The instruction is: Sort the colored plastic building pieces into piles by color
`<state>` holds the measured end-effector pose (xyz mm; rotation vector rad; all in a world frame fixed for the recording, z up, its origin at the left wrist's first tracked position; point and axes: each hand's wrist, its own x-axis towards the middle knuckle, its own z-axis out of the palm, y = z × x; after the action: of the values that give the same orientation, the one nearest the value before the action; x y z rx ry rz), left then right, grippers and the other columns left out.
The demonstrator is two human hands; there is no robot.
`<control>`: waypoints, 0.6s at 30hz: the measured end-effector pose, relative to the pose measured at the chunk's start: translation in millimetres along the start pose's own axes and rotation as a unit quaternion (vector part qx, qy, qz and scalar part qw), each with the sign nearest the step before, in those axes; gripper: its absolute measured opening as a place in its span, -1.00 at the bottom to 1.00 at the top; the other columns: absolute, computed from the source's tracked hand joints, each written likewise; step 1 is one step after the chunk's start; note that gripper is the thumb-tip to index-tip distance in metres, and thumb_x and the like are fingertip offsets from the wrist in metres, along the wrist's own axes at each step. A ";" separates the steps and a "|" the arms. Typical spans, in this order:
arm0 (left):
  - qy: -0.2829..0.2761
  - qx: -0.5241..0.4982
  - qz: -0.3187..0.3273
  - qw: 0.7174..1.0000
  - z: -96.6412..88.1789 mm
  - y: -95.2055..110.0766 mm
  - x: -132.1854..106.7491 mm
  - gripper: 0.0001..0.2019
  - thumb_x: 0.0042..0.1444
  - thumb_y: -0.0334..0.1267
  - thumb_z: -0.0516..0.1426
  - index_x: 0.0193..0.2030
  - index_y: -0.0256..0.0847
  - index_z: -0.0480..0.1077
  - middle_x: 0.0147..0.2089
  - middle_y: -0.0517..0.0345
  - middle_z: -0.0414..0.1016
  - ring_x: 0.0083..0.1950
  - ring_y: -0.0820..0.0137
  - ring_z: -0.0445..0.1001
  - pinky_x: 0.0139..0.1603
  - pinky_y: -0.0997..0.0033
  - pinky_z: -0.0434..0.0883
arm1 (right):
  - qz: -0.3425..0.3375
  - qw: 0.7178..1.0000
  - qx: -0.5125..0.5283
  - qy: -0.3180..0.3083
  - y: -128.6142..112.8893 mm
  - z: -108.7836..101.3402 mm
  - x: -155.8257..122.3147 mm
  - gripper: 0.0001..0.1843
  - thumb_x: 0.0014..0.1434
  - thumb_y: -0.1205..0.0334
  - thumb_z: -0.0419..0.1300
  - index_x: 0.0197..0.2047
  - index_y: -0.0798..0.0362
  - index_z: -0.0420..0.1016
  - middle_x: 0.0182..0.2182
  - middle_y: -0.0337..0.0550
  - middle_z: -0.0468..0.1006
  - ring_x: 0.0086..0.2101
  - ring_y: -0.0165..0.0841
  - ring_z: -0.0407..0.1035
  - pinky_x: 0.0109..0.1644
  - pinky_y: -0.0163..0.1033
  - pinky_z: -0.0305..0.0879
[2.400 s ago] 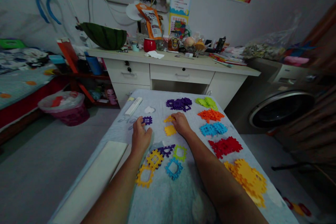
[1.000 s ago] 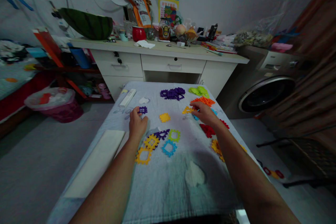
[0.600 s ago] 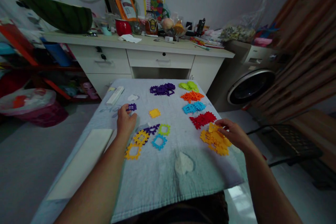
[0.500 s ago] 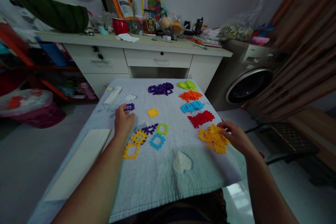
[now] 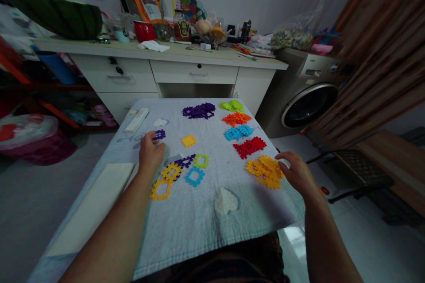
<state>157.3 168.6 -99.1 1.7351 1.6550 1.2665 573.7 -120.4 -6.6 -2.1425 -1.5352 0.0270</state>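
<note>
A pale blue towel (image 5: 202, 221) covers a low table. My right hand (image 5: 296, 173) hovers at the right edge of the yellow tile pile (image 5: 264, 170), fingers loosely spread, holding nothing. My left hand (image 5: 150, 154) rests on the towel, its fingers curled by a small purple tile (image 5: 160, 134). Between the hands lie a lone yellow tile (image 5: 189, 141) and a joined cluster of frame tiles (image 5: 181, 171) in yellow, purple, green and blue. Sorted piles run down the right: purple (image 5: 198, 110), green (image 5: 232, 106), orange (image 5: 236, 119), blue (image 5: 238, 132), red (image 5: 249, 147).
A white board (image 5: 89, 208) lies along the towel's left edge and a white stick (image 5: 137, 120) at its far left corner. Beyond stand a cluttered white desk (image 5: 159, 68), a washing machine (image 5: 307, 99) and a dark chair (image 5: 360, 176). A pink bin (image 5: 29, 137) sits left.
My right hand carried a yellow tile from the middle across to the yellow pile, set it down and has drawn slightly back. My left hand stayed by the purple tile. The view swung right.
</note>
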 end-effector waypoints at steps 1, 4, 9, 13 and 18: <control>0.001 0.002 -0.002 1.000 -0.1 0.3 0.0 -0.45 -0.05 -0.34 0.19 0.15 -0.09 0.27 0.08 0.04 0.37 -0.06 0.34 0.48 0.02 0.27 0.46 | -0.009 1.000 0.002 0.008 -9.6 -0.1 3.3 -0.75 0.13 0.25 0.08 -0.19 0.00 0.55 -0.14 0.01 0.54 -0.12 -0.14 0.44 -0.01 0.00 0.38; -0.003 0.008 -0.004 1.000 -1.3 3.6 -0.6 -0.46 -0.04 -0.34 0.19 0.14 -0.08 0.27 0.08 0.04 0.37 -0.06 0.33 0.48 0.04 0.25 0.46 | -0.061 0.998 0.031 0.010 -48.0 3.8 18.0 -0.77 0.20 0.25 0.08 -0.14 0.02 0.52 -0.13 0.01 0.53 -0.09 -0.16 0.42 0.07 -0.01 0.33; -0.006 0.002 -0.005 1.000 -3.0 10.1 -1.8 -0.48 -0.03 -0.35 0.18 0.13 -0.06 0.26 0.10 0.02 0.37 -0.04 0.30 0.49 0.06 0.21 0.46 | -0.149 0.985 0.071 -0.056 -127.4 29.5 43.1 -0.79 0.26 0.29 0.08 -0.11 0.05 0.52 -0.10 0.00 0.54 -0.04 -0.20 0.38 0.11 -0.08 0.27; -0.012 -0.001 -0.010 1.000 -2.1 10.3 -1.5 -0.47 -0.03 -0.37 0.18 0.14 -0.06 0.26 0.12 0.01 0.38 -0.03 0.29 0.49 0.08 0.18 0.45 | -0.221 0.957 0.045 -0.181 -184.0 67.4 53.9 -0.72 0.24 0.35 0.11 -0.01 0.10 0.52 -0.02 0.03 0.53 0.02 -0.18 0.36 0.17 -0.07 0.21; -0.007 0.006 -0.004 1.000 -0.9 9.9 -2.3 -0.47 -0.02 -0.36 0.17 0.14 -0.08 0.27 0.10 0.01 0.39 -0.02 0.29 0.49 0.07 0.20 0.45 | -0.245 0.940 -0.010 -0.238 -220.5 123.1 72.8 -0.46 0.19 0.49 0.01 0.22 0.10 0.39 0.26 0.07 0.34 0.17 -0.11 0.24 0.20 -0.02 0.17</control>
<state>162.3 164.1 -91.3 1.7389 1.6634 1.2407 368.9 44.3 -5.6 -1.7818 -2.3193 0.3835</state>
